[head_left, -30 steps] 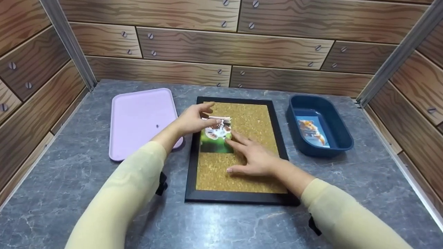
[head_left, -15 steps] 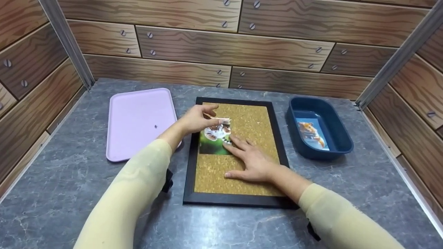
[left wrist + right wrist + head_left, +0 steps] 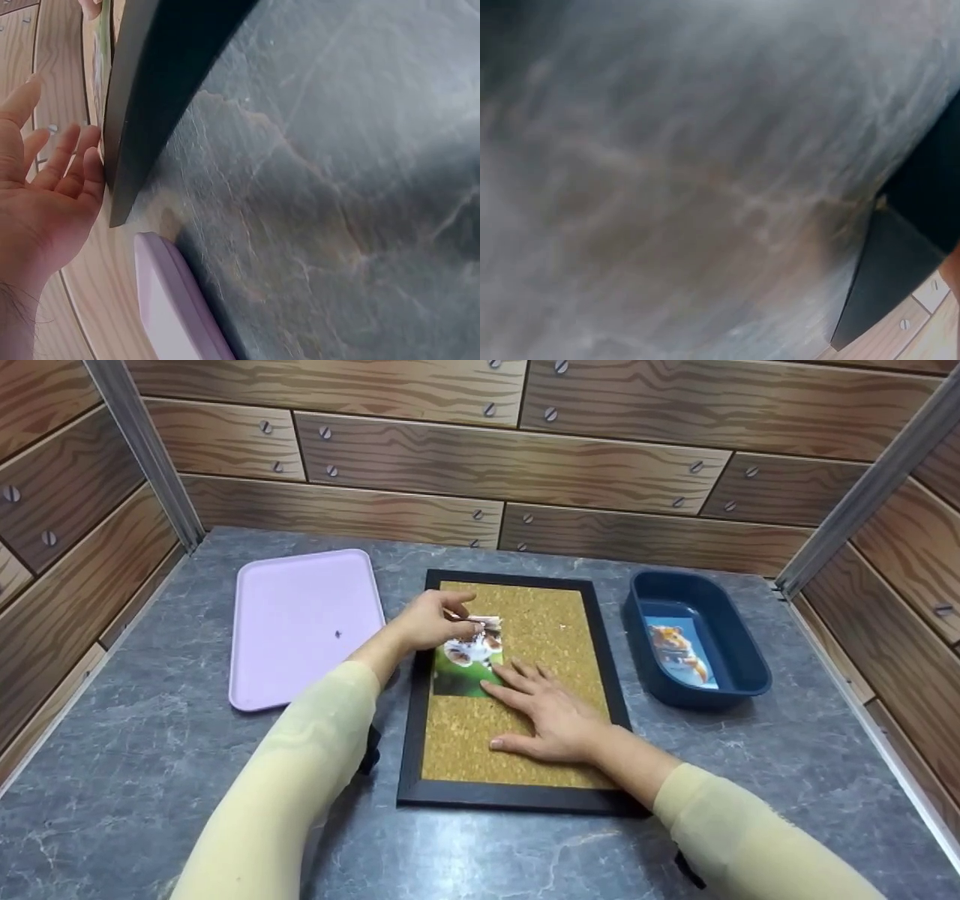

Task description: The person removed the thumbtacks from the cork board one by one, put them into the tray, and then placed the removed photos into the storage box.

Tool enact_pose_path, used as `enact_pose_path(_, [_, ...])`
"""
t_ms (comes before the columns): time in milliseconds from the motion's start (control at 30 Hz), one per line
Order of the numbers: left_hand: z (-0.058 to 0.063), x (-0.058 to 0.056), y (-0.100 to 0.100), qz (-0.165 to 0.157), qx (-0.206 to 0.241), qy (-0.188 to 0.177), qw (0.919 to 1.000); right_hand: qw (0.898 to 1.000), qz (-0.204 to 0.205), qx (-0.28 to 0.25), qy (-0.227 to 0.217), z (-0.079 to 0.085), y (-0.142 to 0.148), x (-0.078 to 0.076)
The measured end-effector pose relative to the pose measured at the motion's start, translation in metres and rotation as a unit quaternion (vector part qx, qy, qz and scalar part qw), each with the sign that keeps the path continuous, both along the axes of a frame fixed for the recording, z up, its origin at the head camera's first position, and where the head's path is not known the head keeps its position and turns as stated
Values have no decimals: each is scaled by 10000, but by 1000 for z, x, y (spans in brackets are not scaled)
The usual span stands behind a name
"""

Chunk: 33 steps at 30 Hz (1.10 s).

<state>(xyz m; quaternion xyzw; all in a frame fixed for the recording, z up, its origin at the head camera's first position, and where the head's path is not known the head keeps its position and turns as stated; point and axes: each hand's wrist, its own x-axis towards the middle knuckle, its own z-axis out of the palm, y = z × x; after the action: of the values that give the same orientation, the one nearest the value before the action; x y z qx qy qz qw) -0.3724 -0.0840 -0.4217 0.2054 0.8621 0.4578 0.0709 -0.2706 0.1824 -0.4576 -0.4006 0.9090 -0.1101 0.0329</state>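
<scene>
A framed cork board (image 3: 461, 742) lies on the grey table, with a photo (image 3: 459, 681) of a white-and-brown animal on green at its upper left. My left hand (image 3: 424, 621) reaches over the board's left edge. Its thumb presses at the top of the photo, where a pale strip shows, and the other fingers are raised above. In the left wrist view the left hand (image 3: 52, 199) has loosely bent fingers beside the black frame (image 3: 142, 112). My right hand (image 3: 559, 724) lies flat and spread on the cork, fingertips at the photo's right edge.
A lilac tray (image 3: 300, 600) with a small dark spot on it lies left of the board. A dark blue tub (image 3: 739, 649) stands at right, holding a hamster picture (image 3: 675, 649). Wood-patterned walls (image 3: 420, 450) enclose the table on three sides.
My right hand's fingers have slid slightly down along the photo's edge, uncovering a little more of it. My left thumb stays at the photo's top, with only a slight shift.
</scene>
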Motion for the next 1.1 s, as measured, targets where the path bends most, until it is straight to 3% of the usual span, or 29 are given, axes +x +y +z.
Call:
enact_pose_path(367, [-6, -7, -1, 0, -199, 12, 9998, 9997, 73, 37, 230, -6, -2, 0])
enact_pose_path(1100, [-13, -28, 5, -26, -501, 94, 9987, 9998, -15, 22, 200, -7, 0, -1])
